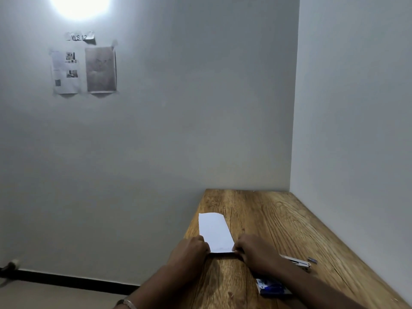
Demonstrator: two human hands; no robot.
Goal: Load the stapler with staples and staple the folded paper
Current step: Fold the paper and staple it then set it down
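Note:
A long white folded paper (214, 231) lies on the wooden table (278, 224), running away from me. My left hand (191, 247) pinches its near left corner and my right hand (254, 249) pinches its near right corner. Behind my right wrist lies a metal stapler (297, 262), partly hidden by the arm, with a small strip of staples (312, 260) beside its far end. A blue and white staple box (273, 287) sits under my right forearm, partly covered.
The table stands in a corner, with white walls at its far and right sides. Its left edge drops to the floor. Papers (83, 71) are taped on the wall at upper left.

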